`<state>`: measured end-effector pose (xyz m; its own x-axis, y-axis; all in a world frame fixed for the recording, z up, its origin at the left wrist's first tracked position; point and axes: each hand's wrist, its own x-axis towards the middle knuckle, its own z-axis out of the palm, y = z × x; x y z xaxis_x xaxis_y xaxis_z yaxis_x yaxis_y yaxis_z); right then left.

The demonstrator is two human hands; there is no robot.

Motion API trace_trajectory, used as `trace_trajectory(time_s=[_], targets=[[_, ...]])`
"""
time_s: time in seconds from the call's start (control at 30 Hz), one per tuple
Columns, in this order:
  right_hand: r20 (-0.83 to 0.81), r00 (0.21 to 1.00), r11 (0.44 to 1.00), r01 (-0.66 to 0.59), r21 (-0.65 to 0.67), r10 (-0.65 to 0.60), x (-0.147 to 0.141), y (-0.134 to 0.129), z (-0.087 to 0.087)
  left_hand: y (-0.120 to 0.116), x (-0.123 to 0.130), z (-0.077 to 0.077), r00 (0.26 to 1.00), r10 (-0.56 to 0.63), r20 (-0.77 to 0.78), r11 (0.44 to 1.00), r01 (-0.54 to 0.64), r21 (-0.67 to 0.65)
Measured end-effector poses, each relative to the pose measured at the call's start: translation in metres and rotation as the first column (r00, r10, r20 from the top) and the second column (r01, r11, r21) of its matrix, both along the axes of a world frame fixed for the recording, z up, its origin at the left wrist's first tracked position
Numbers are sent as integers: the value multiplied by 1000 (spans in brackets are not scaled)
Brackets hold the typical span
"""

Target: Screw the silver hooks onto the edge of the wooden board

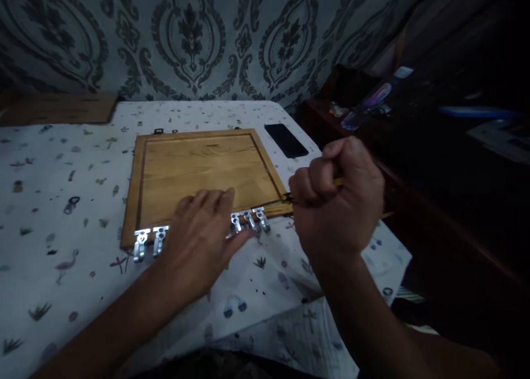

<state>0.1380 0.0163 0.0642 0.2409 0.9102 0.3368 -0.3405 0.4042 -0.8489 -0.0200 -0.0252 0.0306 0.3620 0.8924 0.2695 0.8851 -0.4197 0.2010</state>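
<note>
A wooden cabinet door [207, 164] lies flat on the table. Several metal hinges [248, 219] line its near edge, and some of that row is hidden under my left hand [199, 230]. That hand rests on the near edge with its fingers stretched over the wood. My right hand [339, 191] is wrapped in a fist round a screwdriver [287, 197] with a yellow and black handle. Its thin shaft points left, low over the door, toward the rightmost hinge. Whether the tip touches a screw I cannot tell.
A patterned white cloth [83, 175] covers the table. Beyond the door's right side lies a black phone [285, 140]. Cardboard [62, 108] sits at the far left. A clear plastic bottle [375, 99] is off to the right, past the table edge, near a dark surface.
</note>
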Motion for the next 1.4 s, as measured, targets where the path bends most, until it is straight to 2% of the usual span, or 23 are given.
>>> trace_trajectory(time_s=[0.1, 0.2, 0.33, 0.57, 0.7, 0.83, 1.03, 1.2, 1.4], targets=[[6, 1000, 1000, -6, -8, 6, 5, -4, 1, -1, -32, 17, 996, 66, 58, 997, -69, 39], [21, 999, 999, -38, -35, 39, 2, -9, -2, -6, -64, 21, 986, 151, 65, 989, -150, -20], [8, 995, 994, -101, -37, 101, -8, -14, -5, -17, -90, 12, 974, 220, 46, 972, -214, -101], [5, 996, 995, -93, -40, 93, -14, -23, 0, -38, -117, -8, 981, 189, 35, 974, -183, -132], [-21, 991, 991, -132, -31, 131, -19, -26, 4, -48, -131, -22, 986, 161, 39, 978, -153, -143], [-20, 980, 980, -197, -41, 196, -25, -29, 4, -53, -130, -29, 991, 127, 34, 989, -124, -83], [140, 910, 917, -370, -148, 390, -28, -40, -2, -42, -98, -20, 998, 58, -21, 998, -58, 12], [405, 825, 918, -339, -205, 395, -23, -51, -9, -28, -73, -17, 998, 39, -55, 999, -41, -35], [476, 797, 928, -308, -207, 371, -19, -55, -9, -25, -70, -24, 998, 63, 3, 994, -62, -91]])
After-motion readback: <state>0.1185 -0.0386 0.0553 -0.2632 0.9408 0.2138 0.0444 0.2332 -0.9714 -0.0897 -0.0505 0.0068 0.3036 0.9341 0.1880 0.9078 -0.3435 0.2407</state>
